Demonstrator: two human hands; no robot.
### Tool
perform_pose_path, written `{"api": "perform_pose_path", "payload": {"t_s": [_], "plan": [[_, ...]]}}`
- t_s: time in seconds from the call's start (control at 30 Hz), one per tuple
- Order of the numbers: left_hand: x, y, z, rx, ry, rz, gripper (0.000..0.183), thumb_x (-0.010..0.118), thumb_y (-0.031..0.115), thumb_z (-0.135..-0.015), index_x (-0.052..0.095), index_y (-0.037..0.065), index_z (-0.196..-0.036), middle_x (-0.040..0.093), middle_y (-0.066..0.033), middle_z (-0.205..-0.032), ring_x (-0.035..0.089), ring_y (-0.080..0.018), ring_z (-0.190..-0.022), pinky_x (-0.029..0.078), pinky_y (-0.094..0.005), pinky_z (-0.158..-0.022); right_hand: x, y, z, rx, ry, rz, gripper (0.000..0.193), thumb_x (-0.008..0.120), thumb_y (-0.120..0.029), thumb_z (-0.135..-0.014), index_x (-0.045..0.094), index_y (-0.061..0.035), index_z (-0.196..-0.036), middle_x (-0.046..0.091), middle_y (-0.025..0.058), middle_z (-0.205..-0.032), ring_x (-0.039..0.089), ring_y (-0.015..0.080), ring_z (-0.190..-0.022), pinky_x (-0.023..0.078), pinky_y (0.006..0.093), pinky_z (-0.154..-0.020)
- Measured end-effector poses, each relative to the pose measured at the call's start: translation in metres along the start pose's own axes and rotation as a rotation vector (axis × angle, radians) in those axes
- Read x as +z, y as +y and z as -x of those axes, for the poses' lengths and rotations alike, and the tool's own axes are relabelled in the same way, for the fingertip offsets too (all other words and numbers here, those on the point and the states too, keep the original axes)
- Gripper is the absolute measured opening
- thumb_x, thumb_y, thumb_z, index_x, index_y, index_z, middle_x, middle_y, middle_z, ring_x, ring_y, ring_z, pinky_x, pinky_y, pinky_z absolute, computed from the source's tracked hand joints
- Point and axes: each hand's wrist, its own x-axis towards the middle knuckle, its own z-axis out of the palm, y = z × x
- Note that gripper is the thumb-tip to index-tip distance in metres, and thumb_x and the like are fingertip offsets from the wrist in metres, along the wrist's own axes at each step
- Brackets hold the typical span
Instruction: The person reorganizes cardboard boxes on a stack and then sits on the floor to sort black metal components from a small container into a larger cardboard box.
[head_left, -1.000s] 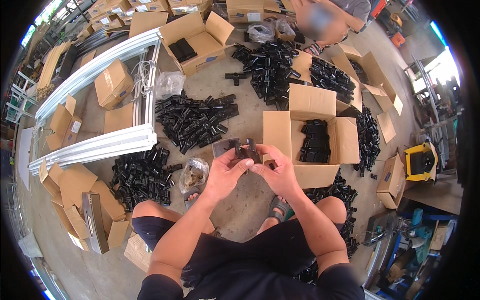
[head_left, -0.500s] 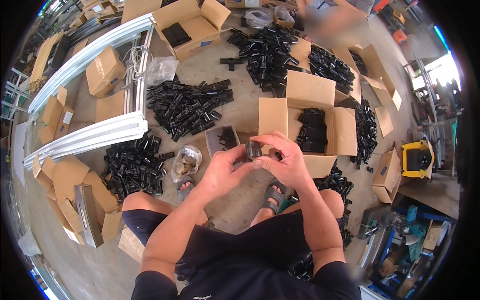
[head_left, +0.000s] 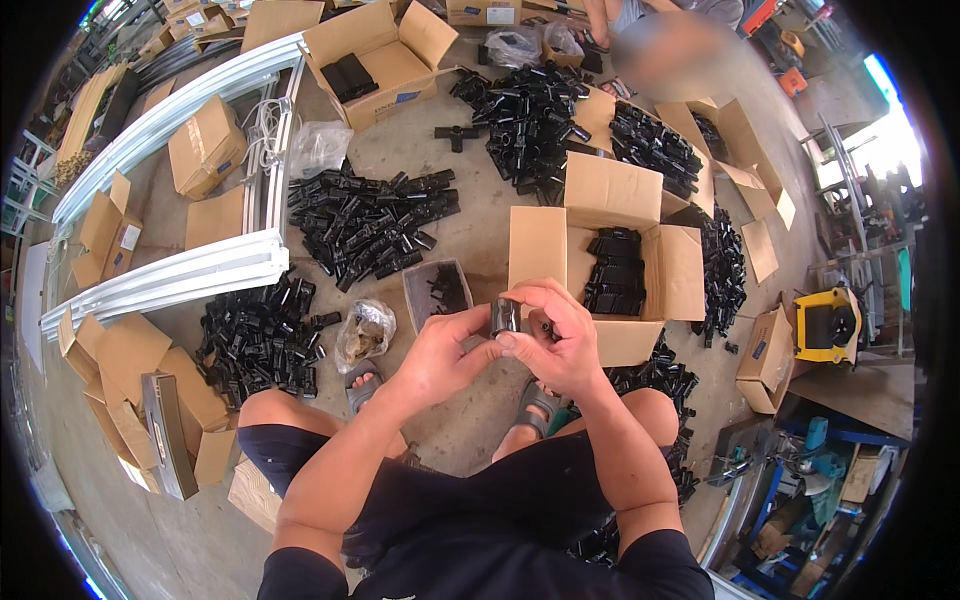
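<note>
Between my two hands is a short, glossy black pipe fitting (head_left: 506, 316), held upright over the gap between my feet. My left hand (head_left: 452, 352) pinches its left side with thumb and fingers. From the other side, my right hand (head_left: 562, 345) grips it, the forefinger curled over the top and the thumb at the lower edge. A small dark piece (head_left: 548, 328) shows inside the curl of my right fingers; its kind I cannot make out. Just beyond my hands stands a grey plastic bin (head_left: 411, 294) with small black parts in it.
An open cardboard box (head_left: 682, 270) with stacked black fittings stands ahead to the right. Several heaps of black fittings (head_left: 370, 222) lie around. A clear plastic bag (head_left: 364, 337) sits near my left foot. White metal profiles (head_left: 180, 277) lie left. Another person (head_left: 675, 50) sits at the far right.
The view has shifted slightly. The fitting has turned a little in my fingers, and a small dark piece now shows inside my right hand. Both hands keep their hold.
</note>
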Motion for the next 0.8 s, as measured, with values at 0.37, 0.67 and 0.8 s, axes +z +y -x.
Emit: {"api": "perform_pose_path", "payload": {"t_s": [0.37,0.67,0.8], "plan": [[-0.003,0.013,0.0,0.068,0.014,0.002,0.028,0.075,0.016,-0.097,0.07,0.0,-0.12,0.077,-0.0099,-0.098,0.073,-0.0142,-0.09,0.057,-0.032,-0.079,0.002,0.001,0.004,0.037,0.014,0.016,0.038,0.084,-0.01,-0.086,0.071,-0.0005,-0.12,0.065,0.0044,-0.111,0.044,0.0017,-0.062,0.034,0.0194,-0.052],[0.024,0.01,0.003,-0.145,0.181,0.494,0.041,0.076,0.004,-0.094,0.063,-0.002,-0.132,0.073,-0.0102,-0.118,0.07,-0.0162,-0.108,0.056,-0.0318,-0.094,0.013,0.017,0.002,0.295,0.244,-0.449,0.028,0.074,-0.004,-0.095,0.07,0.0016,-0.123,0.065,0.001,-0.11,0.061,0.006,-0.088,0.05,0.0205,-0.077],[0.028,0.005,-0.001,-0.184,0.217,0.628,0.04,0.076,0.003,-0.094,0.063,-0.002,-0.132,0.073,-0.0096,-0.118,0.069,-0.0152,-0.11,0.054,-0.0301,-0.098,0.021,0.025,0.003,0.328,0.286,-0.627,0.031,0.073,-0.006,-0.098,0.067,0.0027,-0.127,0.066,0.0023,-0.113,0.062,0.0069,-0.093,0.051,0.0215,-0.081]]}}
